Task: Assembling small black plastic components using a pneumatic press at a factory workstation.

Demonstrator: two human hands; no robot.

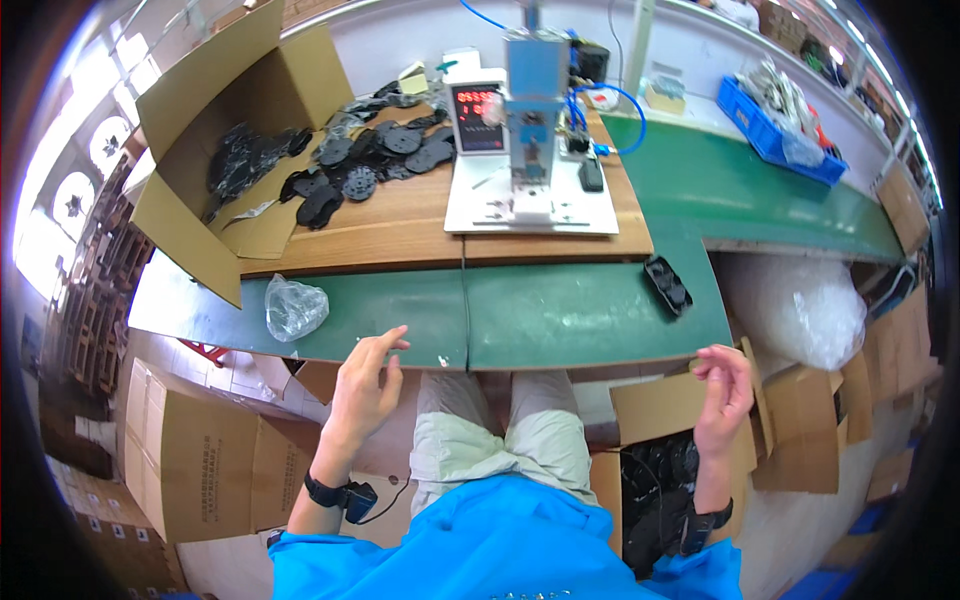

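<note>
My left hand (368, 385) hovers at the front edge of the green worktable (570, 310), its fingers stretched out and apart with nothing in them. A crumpled clear plastic bag (296, 307) lies on the table, up and left of it. My right hand (723, 395) is raised off the table's front right corner, above an open carton of black parts (655, 495). Its fingers are loosely bent, and I see nothing held. Nearest to it on the table is a black moulded plastic piece (668, 286) with hollows, lying at a slant. Neither hand touches anything.
A benchtop press (532, 130) on a white base stands on a wooden board (400, 225), beside a box with a red display (478, 118). Black round parts (385, 150) spill from a tipped carton (190, 215). A cable hangs over the table's front edge. A blue crate (780, 130) stands back right.
</note>
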